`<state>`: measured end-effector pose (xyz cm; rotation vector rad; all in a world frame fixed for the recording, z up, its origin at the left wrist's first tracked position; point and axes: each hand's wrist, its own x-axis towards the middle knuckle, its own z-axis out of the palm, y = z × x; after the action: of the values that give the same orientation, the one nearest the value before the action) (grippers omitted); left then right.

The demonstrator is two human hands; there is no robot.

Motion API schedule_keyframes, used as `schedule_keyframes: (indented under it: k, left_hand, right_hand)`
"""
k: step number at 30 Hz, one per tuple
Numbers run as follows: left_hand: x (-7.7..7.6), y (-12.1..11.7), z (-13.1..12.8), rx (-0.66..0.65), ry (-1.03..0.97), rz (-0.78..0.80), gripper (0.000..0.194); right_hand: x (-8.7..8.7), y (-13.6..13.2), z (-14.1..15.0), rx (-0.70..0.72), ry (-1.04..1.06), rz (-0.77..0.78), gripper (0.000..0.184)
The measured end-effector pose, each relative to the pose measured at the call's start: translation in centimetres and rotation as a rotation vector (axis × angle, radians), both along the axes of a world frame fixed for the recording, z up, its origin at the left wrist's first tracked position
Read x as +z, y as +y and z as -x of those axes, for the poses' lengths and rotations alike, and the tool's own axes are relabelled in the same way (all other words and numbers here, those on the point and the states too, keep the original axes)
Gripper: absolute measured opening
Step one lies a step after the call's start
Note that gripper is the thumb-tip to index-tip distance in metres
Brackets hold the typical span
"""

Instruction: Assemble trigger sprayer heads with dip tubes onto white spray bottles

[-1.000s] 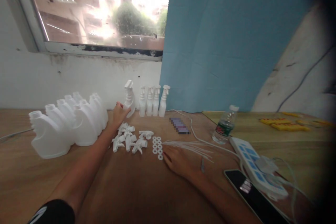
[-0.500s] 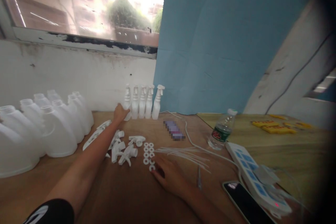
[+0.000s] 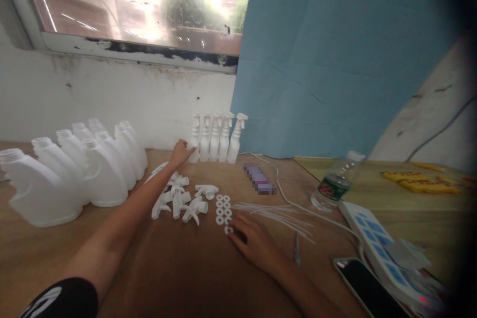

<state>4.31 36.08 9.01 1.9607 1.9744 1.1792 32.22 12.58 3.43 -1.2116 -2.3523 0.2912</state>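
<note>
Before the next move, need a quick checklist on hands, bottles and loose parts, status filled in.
1. Spray bottles upright: ok, five stand in a row near the wall.
2. Left hand clear of the row: not ok, it is at the leftmost one.
3. Right hand holding a ring: cannot tell, fingertips are at the nearest of the white rings.
4. Spray heads in view: ok, loose between the forearms.
5. Thin tubes bundled neatly: not ok, they fan out beyond the right hand.
6. Open-necked bottles standing: ok, grouped left of the left forearm.
</note>
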Motion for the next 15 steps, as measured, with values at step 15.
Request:
schedule_keyframes:
  k: [15]
  left_hand:
    - [-1.3, -9.7, -3.7, -0.755, 0.556, 0.173, 0.041]
  right_hand:
    - [-0.1, 0.3, 0.4, 0.045, 0.035, -0.045, 0.023]
